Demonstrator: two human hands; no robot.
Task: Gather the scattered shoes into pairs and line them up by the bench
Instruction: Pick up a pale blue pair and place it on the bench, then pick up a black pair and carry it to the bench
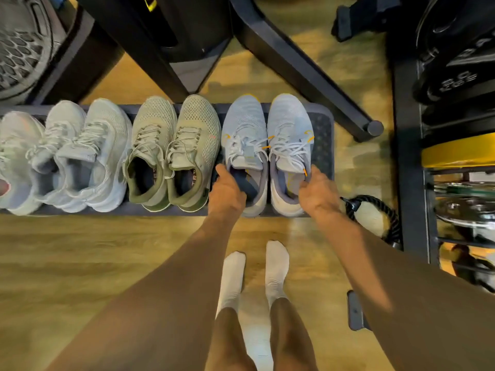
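Observation:
A dark shoe mat point(322, 135) lies on the wooden floor below the black bench frame point(300, 62). Shoes stand on it in a row, toes pointing away from me. At the right end sit two grey-blue sneakers with orange accents. My left hand point(227, 188) grips the collar of the left grey-blue sneaker point(242, 129). My right hand point(317, 190) grips the collar of the right grey-blue sneaker point(290, 124). Left of them stands an olive mesh pair point(171, 145), then a white pair point(83, 153), and one more white shoe point(16, 156) at the frame's left edge.
My feet in white socks point(254, 274) stand on the floor just in front of the mat. A black rope handle point(375, 207) lies to the right of the mat. A weight rack with plates point(455, 129) fills the right side. A small dark object point(355, 311) lies by my right arm.

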